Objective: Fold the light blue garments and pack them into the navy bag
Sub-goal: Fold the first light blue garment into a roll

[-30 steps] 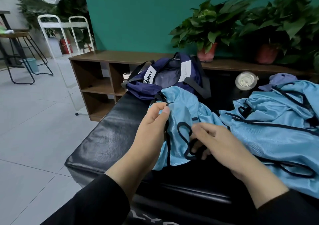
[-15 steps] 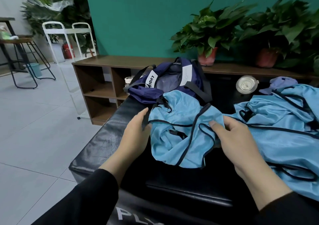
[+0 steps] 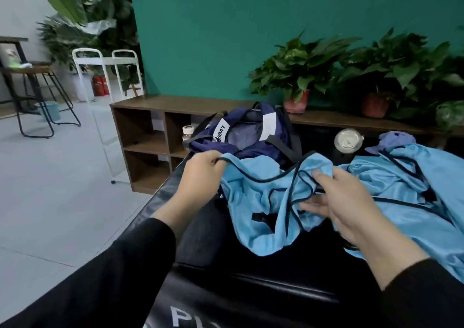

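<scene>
Black padded bench (image 3: 190,229) before a green wall. Left hand (image 3: 200,170) pinches the trim of a light blue garment (image 3: 263,202); right hand (image 3: 341,202) grips its bunched fabric, just before the open navy bag (image 3: 241,136). Spreading comes first, then likely flattening to fold.

Two hands, left (image 3: 200,174) and right (image 3: 344,202), one navy bag (image 3: 241,136), two potted plants (image 3: 298,76) on one wooden shelf unit (image 3: 150,136), two bar stools (image 3: 42,94), two red extinguishers (image 3: 100,85). The light blue garments (image 3: 391,177) lie too tangled to count.
</scene>
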